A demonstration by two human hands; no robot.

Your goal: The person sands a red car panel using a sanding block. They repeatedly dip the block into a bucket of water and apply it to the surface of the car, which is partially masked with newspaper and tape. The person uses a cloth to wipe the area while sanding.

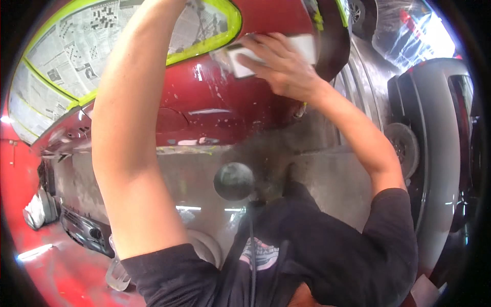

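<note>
My right hand (281, 69), slightly blurred, presses a white rectangular pad (302, 48) against the car's dark red panel (199, 123), its fingers bent and spread over the pad. Pale streaks and spots mark the paint below it. My left arm reaches up past the top edge, so that hand is out of view. Beside it, newspaper (56, 56) covers the car's windows, edged with bright yellow-green masking tape (225, 20).
A grey bumper and dark car body (434, 153) stand on the right, beside a wheel (401, 148). A plastic-covered vehicle (394, 36) is behind. Below me are a dark round object (232, 181) and, leftward, a black car part (84, 230) near red walling (20, 179).
</note>
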